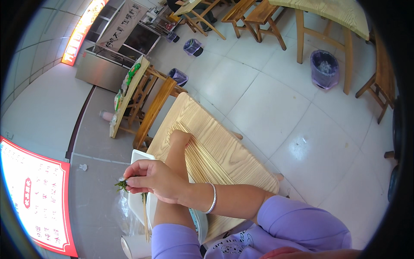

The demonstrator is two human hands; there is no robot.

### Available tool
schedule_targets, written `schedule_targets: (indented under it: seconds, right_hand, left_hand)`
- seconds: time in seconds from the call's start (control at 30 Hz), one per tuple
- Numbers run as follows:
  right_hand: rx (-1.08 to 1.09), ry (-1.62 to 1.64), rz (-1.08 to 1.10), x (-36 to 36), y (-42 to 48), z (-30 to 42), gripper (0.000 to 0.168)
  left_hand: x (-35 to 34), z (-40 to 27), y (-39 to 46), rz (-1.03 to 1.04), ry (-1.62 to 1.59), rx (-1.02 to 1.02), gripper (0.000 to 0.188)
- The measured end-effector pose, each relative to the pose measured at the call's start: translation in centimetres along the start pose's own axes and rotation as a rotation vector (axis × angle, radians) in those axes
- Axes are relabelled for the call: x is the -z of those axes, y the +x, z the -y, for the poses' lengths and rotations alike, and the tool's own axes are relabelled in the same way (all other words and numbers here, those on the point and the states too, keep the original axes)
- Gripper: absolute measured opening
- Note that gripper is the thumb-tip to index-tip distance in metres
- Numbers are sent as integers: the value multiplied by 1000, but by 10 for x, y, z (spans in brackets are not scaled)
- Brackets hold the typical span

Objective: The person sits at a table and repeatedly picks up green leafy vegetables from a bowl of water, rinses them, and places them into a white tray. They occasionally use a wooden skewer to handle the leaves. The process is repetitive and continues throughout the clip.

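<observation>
My right hand, with a silver bracelet at the wrist, pinches a small bunch of dark green leafy food between thumb and fingers. That forearm crosses over my left one. My left hand rests on a spread bundle of thin bamboo skewers on the wooden table; its fingertips are hidden, so any grip is unclear. Below my right hand is a white container, partly covered by my arms. A few skewers with something green at their upper end lean at its side.
A clear plastic bag and a white cylindrical object are by the table's left side. A wooden bench stands beyond, before another table with green packages. Lined bins stand on the tiled floor.
</observation>
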State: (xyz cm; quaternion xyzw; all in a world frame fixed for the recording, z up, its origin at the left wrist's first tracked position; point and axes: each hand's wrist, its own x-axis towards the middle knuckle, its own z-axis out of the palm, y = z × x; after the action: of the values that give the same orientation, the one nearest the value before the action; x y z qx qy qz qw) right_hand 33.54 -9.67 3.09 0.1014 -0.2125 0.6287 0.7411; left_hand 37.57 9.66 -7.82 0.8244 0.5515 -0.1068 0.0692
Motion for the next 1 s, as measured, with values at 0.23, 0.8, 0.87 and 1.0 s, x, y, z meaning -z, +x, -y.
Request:
schedule_targets:
  seconds: [0.23, 0.8, 0.87, 1.0]
  right_hand:
    - [4, 11, 19, 5, 2, -7, 14]
    - [146, -4, -3, -1, -4, 3, 13]
    - [170, -20, -18, -3, -7, 8, 12]
    - [182, -64, -32, -10, -14, 9, 14]
  left_hand:
    - [-4, 4, 7, 118, -144, 75, 23]
    - [59, 26, -9, -168, -608, -286, 21]
    - [91, 16, -30, -302, -600, -326, 19]
    - [147, 25, -112, -489, -808, -431, 15]
